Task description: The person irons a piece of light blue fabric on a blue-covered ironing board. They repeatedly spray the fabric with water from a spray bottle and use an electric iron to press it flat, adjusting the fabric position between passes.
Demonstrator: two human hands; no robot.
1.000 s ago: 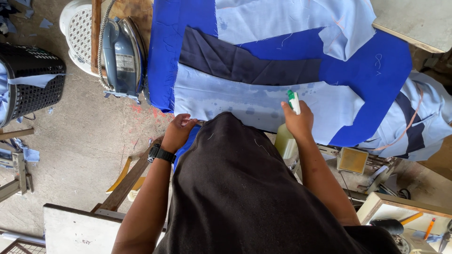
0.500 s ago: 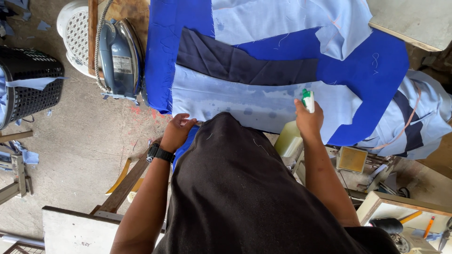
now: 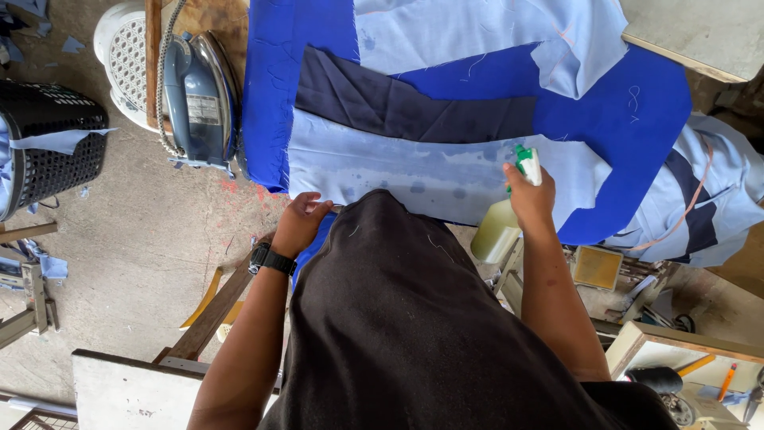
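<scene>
Gripping the spray bottle (image 3: 509,209) at centre right of the frame, our right hand (image 3: 531,199) is wrapped tight round its neck, just below the green-and-white trigger head. The pale bottle body looks like light, rigid plastic, possibly slick if wet; the neck seems the surest hold. Our left hand (image 3: 300,221), fingers curled, presses the near edge of the light blue fabric (image 3: 398,167) at centre frame. The cloth is thin, limp and spotted with damp, so we judge it best handled flat, by its edges. An iron (image 3: 195,95) stands at upper left.
</scene>
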